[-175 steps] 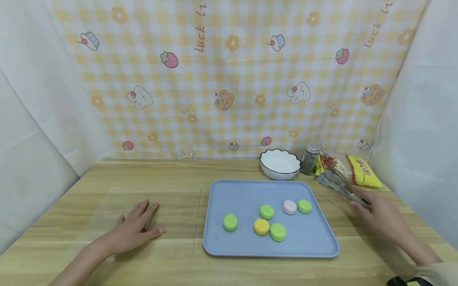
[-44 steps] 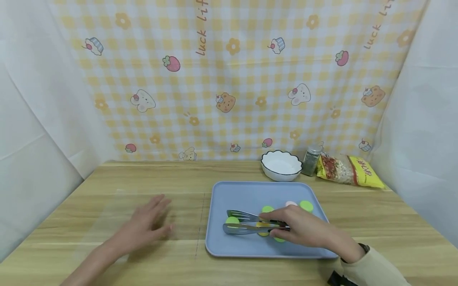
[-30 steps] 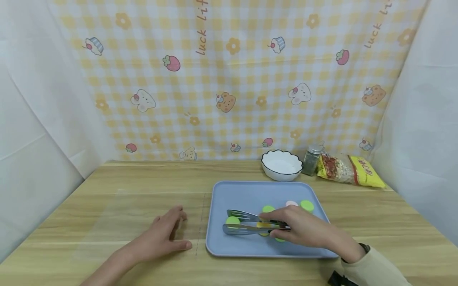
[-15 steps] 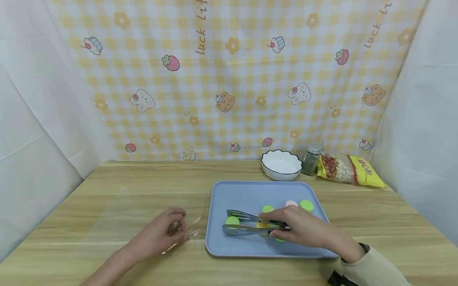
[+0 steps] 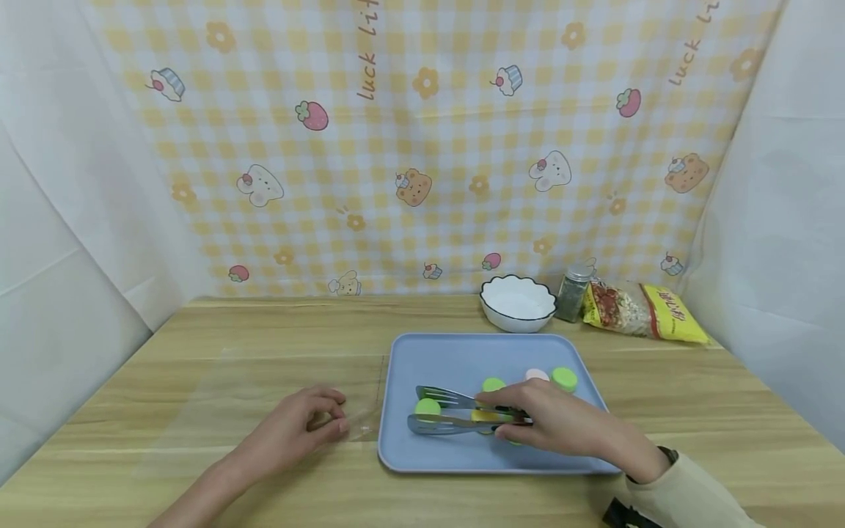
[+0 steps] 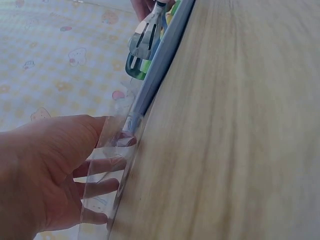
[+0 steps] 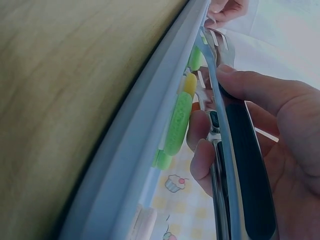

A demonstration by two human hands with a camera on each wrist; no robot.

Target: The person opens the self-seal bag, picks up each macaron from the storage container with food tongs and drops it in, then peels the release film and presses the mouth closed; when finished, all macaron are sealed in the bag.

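My right hand grips metal tongs with dark handles over the blue tray. The tongs' slotted ends lie on both sides of a green macaron at the tray's left; whether they press it I cannot tell. Left of the tray, my left hand pinches the edge of a clear plastic bag lying on the table. In the left wrist view, the film runs between thumb and fingers. Beneath the tongs and right hand, a yellow macaron and another green one are partly hidden.
Other macarons, green, pale pink and green, sit on the tray. Behind it stand a white scalloped bowl, a lidded jar and a yellow food packet. A checked curtain hangs behind the table.
From beside the tray, my right hand has brought the tongs left around the green macaron, then kept still. My left hand has moved right and taken the bag's edge, which has shifted slightly.
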